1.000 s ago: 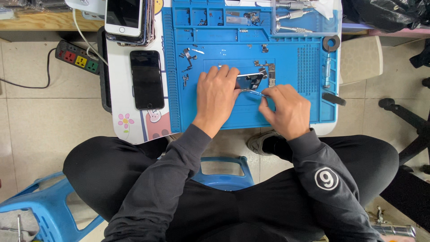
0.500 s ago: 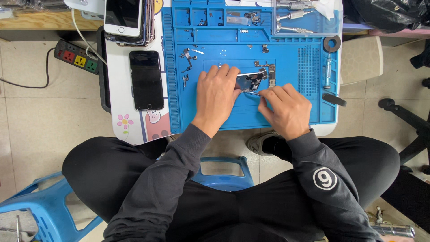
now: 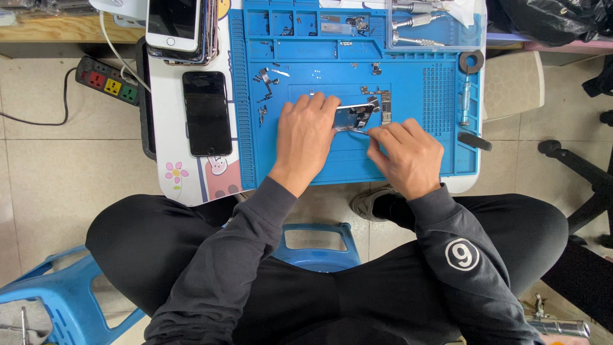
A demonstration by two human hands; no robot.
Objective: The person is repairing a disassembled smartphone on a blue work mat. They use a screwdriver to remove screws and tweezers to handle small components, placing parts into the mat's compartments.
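Table (image 3: 191, 172): small, white, cartoon print at its near edge. Blue mat (image 3: 415, 153) covers most of it, with tray compartments along the far edge.
Black phone (image 3: 206, 113) lies face up on the bare strip left of the mat; a white phone (image 3: 172, 24) sits on a stack beyond it. Power strip (image 3: 107, 80) on the floor further left.
Left hand (image 3: 305, 137): palm down at mat centre, fingers curled over the left end of the part (image 3: 353, 117), pinning it to the mat.
Right hand (image 3: 408, 156): just right of the part, fingers pinched shut on a thin tool (image 3: 359, 131) whose tip meets the part's near edge. Tool type cannot be told.
Part: small, metallic, flat on the mat between both hands.
Loose screws and brackets (image 3: 265, 83) lie scattered beyond the left hand. Black ring (image 3: 471, 62) at the mat's right edge.
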